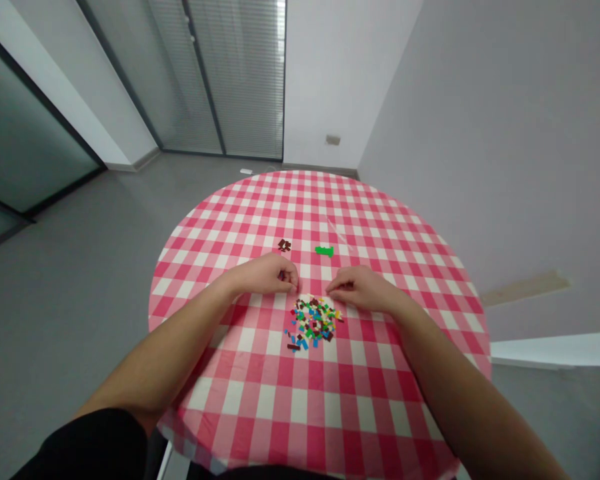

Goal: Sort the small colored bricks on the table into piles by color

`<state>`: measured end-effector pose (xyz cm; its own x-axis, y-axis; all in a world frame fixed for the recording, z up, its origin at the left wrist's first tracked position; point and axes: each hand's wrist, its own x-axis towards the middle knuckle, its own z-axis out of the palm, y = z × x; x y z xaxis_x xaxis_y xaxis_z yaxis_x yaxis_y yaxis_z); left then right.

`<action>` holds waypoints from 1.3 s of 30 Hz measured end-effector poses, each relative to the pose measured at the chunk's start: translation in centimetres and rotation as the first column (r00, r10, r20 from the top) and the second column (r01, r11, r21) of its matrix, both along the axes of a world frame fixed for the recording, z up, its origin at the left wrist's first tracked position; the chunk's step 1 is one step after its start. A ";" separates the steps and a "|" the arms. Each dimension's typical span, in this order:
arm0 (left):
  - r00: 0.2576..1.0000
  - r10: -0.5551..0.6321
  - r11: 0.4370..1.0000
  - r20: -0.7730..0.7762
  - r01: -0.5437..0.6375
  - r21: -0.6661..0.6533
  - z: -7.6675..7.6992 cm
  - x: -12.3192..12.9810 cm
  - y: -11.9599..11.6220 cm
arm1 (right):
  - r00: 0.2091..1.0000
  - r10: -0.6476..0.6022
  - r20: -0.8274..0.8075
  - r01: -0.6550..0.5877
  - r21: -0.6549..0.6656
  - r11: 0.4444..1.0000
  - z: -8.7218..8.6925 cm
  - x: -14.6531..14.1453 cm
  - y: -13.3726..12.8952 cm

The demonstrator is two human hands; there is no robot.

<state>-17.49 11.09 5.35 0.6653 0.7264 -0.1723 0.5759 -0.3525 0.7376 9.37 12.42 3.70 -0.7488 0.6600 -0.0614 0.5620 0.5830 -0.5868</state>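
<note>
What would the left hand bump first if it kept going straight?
Probably the right hand, across a small gap; the line seems to miss the pile of little colored bricks, though depth is unclear.

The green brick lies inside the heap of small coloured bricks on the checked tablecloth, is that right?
No: the head view shows the green brick lying apart from the heap of small coloured bricks, beyond the left hand and right hand, on the same checked tablecloth.

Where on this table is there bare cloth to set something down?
Open pink gingham tablecloth lies nearest the person, below the pile of small bricks, and beyond the green brick and dark brown bricks. It is crowded at the pile, right by the left hand and right hand.
</note>
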 end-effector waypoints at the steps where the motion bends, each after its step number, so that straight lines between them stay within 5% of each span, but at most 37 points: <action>1: 0.999 0.045 0.998 -0.003 -0.045 0.038 -0.1 -0.2 0.2 | 0.998 0.056 0.010 -0.056 -0.029 0.998 0.3 -0.1 -0.3; 7: 0.900 0.428 0.859 0.086 -0.434 0.272 -1.3 -1.0 1.4 | 0.991 0.111 0.079 -0.105 -0.081 0.991 0.7 -0.9 -1.1; 11: 0.826 0.559 0.775 0.070 -0.551 0.309 -1.6 -1.5 2.0 | 0.988 0.109 0.105 -0.101 -0.081 0.992 0.8 -1.2 -1.2; 25: 0.718 0.694 0.678 0.052 -0.676 0.290 -2.9 -3.7 3.4 | 0.984 0.120 0.133 -0.109 -0.085 0.990 1.1 -1.5 -1.8; 39: 0.769 0.639 0.740 -0.015 -0.610 0.284 -3.2 -3.8 3.6 | 0.985 0.135 0.106 -0.133 -0.024 0.991 0.9 -1.2 -1.5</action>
<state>-21.29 14.73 2.15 0.0351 0.9989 0.0308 0.7998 -0.0465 0.5985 8.19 10.93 4.57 -0.8187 0.5525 -0.1565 0.5399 0.6477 -0.5376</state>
